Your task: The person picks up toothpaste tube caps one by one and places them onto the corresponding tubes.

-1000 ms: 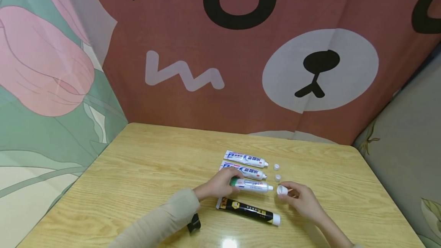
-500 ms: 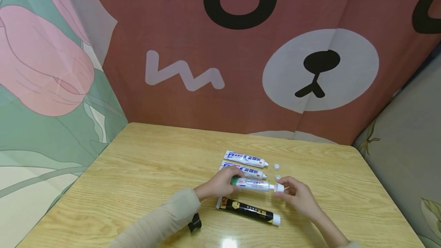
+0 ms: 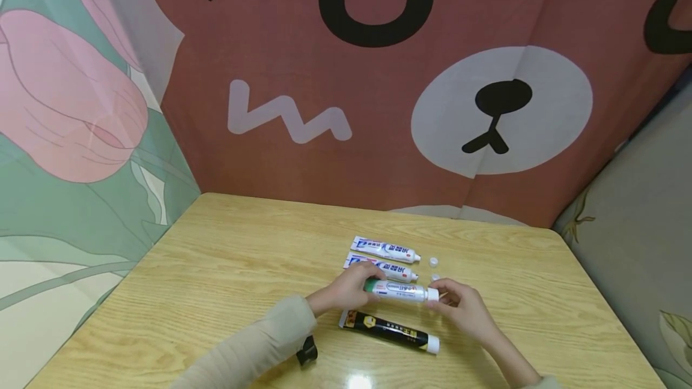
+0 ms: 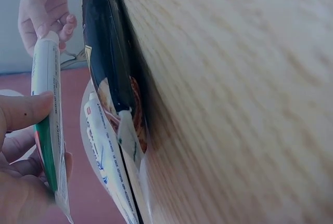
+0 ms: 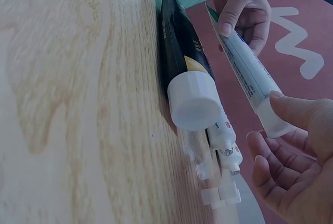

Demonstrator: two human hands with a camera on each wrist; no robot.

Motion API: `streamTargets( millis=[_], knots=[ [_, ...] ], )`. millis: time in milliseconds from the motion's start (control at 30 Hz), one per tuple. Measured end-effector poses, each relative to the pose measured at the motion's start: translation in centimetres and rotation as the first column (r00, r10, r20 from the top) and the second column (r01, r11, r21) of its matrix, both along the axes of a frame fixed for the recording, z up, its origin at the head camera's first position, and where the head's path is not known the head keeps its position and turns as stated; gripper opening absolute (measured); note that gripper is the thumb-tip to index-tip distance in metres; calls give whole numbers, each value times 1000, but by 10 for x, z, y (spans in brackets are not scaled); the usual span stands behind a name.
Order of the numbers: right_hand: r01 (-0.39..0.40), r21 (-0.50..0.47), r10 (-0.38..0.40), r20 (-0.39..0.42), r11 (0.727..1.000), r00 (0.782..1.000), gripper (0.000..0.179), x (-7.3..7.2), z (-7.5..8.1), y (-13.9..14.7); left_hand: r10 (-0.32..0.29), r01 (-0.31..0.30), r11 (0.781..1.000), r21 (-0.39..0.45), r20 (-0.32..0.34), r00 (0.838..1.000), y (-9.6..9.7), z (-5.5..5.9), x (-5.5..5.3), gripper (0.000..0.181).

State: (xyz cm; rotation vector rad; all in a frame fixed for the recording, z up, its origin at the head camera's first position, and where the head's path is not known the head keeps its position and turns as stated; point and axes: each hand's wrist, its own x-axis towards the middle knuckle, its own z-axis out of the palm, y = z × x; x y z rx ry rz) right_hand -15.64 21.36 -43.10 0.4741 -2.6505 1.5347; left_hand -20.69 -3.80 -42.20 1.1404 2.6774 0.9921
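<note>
A white toothpaste tube (image 3: pixel 400 290) with a green tail is held above the table by my left hand (image 3: pixel 350 286), thumb on one face and fingers behind in the left wrist view. My right hand (image 3: pixel 466 308) pinches the white cap (image 5: pixel 274 119), which sits over the tube's nozzle end. Behind, two uncapped white-and-blue toothpaste tubes (image 3: pixel 385 249) lie side by side, the nearer one partly covered by my left hand. Their two small white caps (image 3: pixel 434 262) are by the nozzles. Closer to me lies a black toothpaste tube (image 3: pixel 386 330) with its white cap on.
The wooden table (image 3: pixel 243 245) meets a brown bear-print cloth (image 3: pixel 303 173) at the back. A small black object (image 3: pixel 307 351) lies beside my left sleeve. Patterned cloths hang at both sides.
My right hand has brought the cap leftward from beside the tube onto its nozzle, which is now covered. My left hand keeps its grip on the tube, nearly still.
</note>
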Motion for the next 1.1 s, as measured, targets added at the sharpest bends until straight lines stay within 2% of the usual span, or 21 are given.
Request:
streamTargets(
  millis=[200, 467, 667, 800, 933, 1100],
  knots=[
    [-1, -18, 1, 16, 1000, 1000, 24, 0, -2, -1, 8, -8, 1000, 14, 14, 1000, 1, 1, 2, 30],
    [-26, -29, 26, -2, 999, 1000, 17, -1, -4, 0, -1, 0, 999, 37, 10, 1000, 0, -1, 1, 30],
    [7, 0, -7, 64, 1000, 998, 23, -2, 0, -2, -7, 7, 999, 40, -1, 1000, 0, -1, 1, 32],
    [29, 5, -29, 96, 1000, 995, 26, -1, 3, -1, -12, 11, 999, 51, 17, 1000, -1, 0, 1, 32],
    [24, -12, -23, 73, 1000, 997, 29, 2, 4, 3, -11, 9, 998, 58, 37, 999, -3, 0, 1, 31],
    [-27, -62, 28, 14, 998, 1000, 33, 6, 3, 6, -2, -1, 998, 59, 47, 999, -4, 1, 1, 31]
  ],
)
